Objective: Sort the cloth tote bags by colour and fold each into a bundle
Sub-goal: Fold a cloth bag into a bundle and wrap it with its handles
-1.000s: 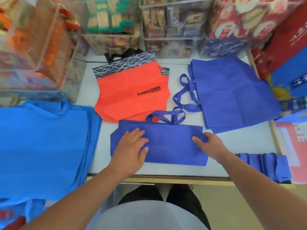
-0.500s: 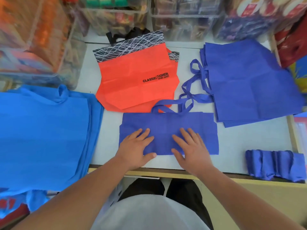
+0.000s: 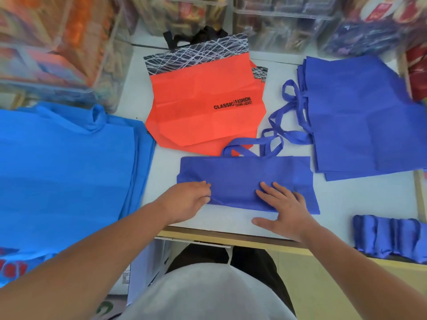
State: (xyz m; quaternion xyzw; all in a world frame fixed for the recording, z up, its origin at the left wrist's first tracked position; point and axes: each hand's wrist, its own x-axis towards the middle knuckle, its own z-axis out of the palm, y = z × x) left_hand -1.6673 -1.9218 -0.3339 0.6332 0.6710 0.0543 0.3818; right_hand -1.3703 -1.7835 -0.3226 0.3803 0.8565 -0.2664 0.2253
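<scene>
**Indigo bag pressed flat at the front of the worktop**

You are working at a pale grey worktop [image 3: 335, 199] whose near side is ending in a yellowish wooden lip [image 3: 231, 235]. The indigo bag [image 3: 245, 176] is lying folded into a wide band at the front middle, just in from that lip. Its handles are looping away from you and overlapping the lower edge of the orange-red bags [image 3: 203, 107].

Your left hand [image 3: 187, 200] is sitting at the band's left end, its fingers curled in and pinching the cloth there, so that a small crease is rising. Your right hand [image 3: 287, 211] is lying flat, its fingers straight and spread on the lower right part of the band, gripping nothing. Its thumb is resting on the bare worktop just below the bag's near edge.

Around that, the surface is carrying sorted piles:

- **Behind the band:** the orange-red bags are lying flat, showing a black strip of white scribbled lines along the top and the print "CLASSIC FASHION".
- **Right side:** an indigo stack [image 3: 360, 116] is filling this part, its handles trailing leftwards toward the bag under your hands.
- **Left side:** a light-blue stack [image 3: 64, 172] is covering this part.
- **Front right corner:** folded bundles [image 3: 390, 239] of indigo cloth are sitting in a row, well apart from your right hand.
- **Back of the worktop:** clear bins [image 3: 284, 24] of blurred, colourful packets are lining it, and more are rising on the left.
</scene>
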